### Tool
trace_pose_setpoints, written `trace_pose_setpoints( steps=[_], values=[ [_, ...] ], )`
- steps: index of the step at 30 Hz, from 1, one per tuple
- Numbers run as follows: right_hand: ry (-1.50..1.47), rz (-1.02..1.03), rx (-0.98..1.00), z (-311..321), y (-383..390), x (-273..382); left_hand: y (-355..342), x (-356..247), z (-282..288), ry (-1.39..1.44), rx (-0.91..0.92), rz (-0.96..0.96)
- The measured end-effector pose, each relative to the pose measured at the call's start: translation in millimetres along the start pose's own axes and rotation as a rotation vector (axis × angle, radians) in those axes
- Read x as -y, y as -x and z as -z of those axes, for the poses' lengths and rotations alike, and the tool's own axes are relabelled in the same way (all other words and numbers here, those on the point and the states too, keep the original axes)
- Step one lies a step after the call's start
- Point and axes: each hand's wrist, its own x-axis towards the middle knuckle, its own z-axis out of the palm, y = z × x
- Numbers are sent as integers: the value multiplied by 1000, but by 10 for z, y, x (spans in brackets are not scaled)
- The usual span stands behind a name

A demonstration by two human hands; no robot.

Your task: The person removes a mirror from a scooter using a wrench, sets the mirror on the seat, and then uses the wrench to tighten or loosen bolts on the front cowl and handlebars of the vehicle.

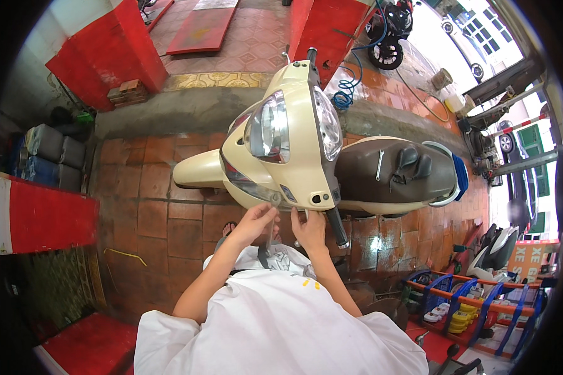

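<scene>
A cream scooter (197,169) stands crosswise in front of me, its handlebar cover (306,150) and headlight (273,128) facing left. My left hand (255,225) is at the near edge of the front panel, thumb and fingers pinched together. A thin clear strip seems to hang by its fingertips; I cannot make out what it is. My right hand (309,231) is just beside it, fingers bent against the underside of the handlebar cover, close to the black grip (337,226). The cover hides its fingertips and anything between them.
On the brown seat (381,169) lie a wrench (380,165) and a pair of black mirrors (411,165). A blue-and-orange rack (475,300) with bottles stands at the lower right. A red-and-white barrier (44,215) is on the left. A blue coiled hose (347,94) hangs beyond the scooter.
</scene>
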Motion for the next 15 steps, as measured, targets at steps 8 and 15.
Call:
trace_pose_setpoints(
  steps=[8,15],
  values=[
    [12,109,6,61,-21,-41,-37,23,-36,34,23,4],
    [47,70,6,34,-9,-28,-68,26,-53,82,13,-21]
  ],
)
